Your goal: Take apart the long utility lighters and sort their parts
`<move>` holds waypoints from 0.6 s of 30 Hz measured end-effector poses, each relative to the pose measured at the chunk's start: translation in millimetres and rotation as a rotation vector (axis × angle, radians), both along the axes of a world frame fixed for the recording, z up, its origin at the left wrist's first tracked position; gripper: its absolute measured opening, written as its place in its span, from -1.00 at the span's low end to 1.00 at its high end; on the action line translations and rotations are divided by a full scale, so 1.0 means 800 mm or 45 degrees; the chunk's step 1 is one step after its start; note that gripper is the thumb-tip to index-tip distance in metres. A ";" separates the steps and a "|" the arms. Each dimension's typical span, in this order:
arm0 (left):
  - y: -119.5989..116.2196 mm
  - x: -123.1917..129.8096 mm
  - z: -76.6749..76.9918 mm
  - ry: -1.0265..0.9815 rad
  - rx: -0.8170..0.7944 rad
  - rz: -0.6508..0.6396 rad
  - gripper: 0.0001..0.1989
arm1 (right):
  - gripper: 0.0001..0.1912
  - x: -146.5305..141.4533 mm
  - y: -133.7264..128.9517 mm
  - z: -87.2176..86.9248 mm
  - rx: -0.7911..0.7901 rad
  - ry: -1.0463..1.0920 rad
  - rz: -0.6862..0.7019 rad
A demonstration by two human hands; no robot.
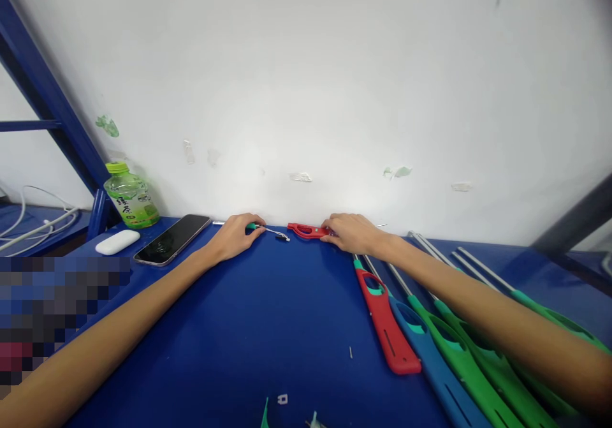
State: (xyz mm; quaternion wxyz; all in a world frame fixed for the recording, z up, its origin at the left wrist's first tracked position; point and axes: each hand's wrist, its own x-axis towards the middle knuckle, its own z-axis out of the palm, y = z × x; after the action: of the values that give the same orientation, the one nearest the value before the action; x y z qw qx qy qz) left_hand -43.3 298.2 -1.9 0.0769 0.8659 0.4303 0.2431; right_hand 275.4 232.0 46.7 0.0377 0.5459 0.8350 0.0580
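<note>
Near the wall, my left hand [235,235] is closed on a lighter's inner part with a teal piece [251,226]. A metal tube [218,222] sticks out to its left, and a thin wire with a small black piece [282,237] trails to its right. My right hand [351,231] has its fingers closed on the end of a red lighter casing [306,231] lying at the wall. The casing's right end is hidden under my fingers. Below my right forearm lie a red long-necked lighter [389,332], a blue lighter [433,364] and several green lighters [471,367].
At the left stand a green-capped bottle [131,198], a white earbud case [117,242] and a black phone [174,240]. Small loose parts lie near the front, including a white clip [282,399] and a teal piece [265,414]. The wall [306,96] borders the blue table [268,326].
</note>
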 end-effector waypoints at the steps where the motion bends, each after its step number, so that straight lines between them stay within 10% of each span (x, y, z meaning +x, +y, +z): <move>1: 0.000 0.000 0.000 0.000 0.002 -0.001 -0.69 | -0.61 0.000 0.001 0.002 0.005 0.005 -0.009; 10: -0.001 -0.001 0.001 -0.005 0.001 -0.007 -0.69 | -0.60 0.013 -0.078 0.034 0.116 -0.043 -0.343; 18: 0.000 -0.001 0.001 0.012 0.035 0.001 -0.68 | -0.47 -0.006 -0.184 0.014 0.007 -0.169 -0.388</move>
State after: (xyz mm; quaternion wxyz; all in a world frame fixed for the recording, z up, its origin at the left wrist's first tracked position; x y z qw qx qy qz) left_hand -43.9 298.5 -1.5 0.0628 0.8680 0.4274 0.2449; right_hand 270.6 84.9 58.1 0.0997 0.6613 0.7380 0.0898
